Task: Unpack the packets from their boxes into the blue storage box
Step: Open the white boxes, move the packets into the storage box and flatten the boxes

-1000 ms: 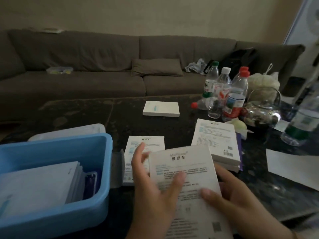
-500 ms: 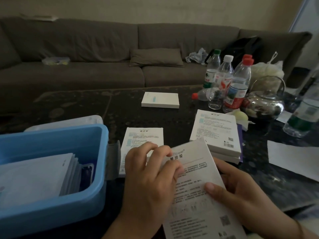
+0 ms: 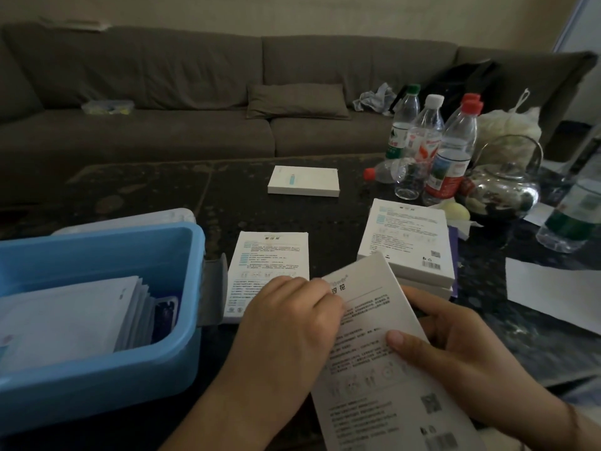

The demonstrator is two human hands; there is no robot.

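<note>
I hold a flat white printed box [image 3: 374, 359] tilted in front of me. My right hand [image 3: 455, 356] grips its right edge, thumb on the printed face. My left hand [image 3: 289, 333] has its fingers curled at the box's upper left corner. The blue storage box [image 3: 182, 359] stands at the left with a stack of white packets [image 3: 65, 317] inside. Another white box [image 3: 268, 271] lies flat beside it. A stack of white boxes [image 3: 406, 242] sits at the right. One more white box [image 3: 304, 180] lies further back.
Several plastic bottles [image 3: 432, 148] and a glass teapot [image 3: 504, 193] crowd the dark table's far right. A large bottle [image 3: 575, 216] and a white sheet [image 3: 553, 291] lie at the right edge. A translucent lid [image 3: 130, 219] lies behind the blue box. A brown sofa [image 3: 195, 92] runs behind.
My left hand went from flat on the box's face to curled at its upper left corner. The box tilted further to the right.
</note>
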